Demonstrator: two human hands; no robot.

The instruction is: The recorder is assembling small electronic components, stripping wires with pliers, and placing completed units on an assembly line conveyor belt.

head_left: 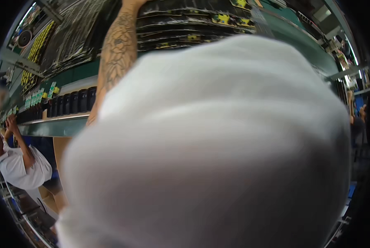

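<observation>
My bare, tattooed left forearm reaches up and away along the left side of a large white cloth. Only the base of my left hand shows at the top edge; its fingers are cut off. It is close to stacked dark panels with yellow parts on them. The blurred white cloth, which looks like a sleeve or shirt, fills the middle and hides much of the bench. My right hand does not show.
Black housings stand in a row along the green bench edge, with small green circuit boards behind. More wrapped dark panels are stacked at far left. A co-worker in white is at lower left, near a cardboard box.
</observation>
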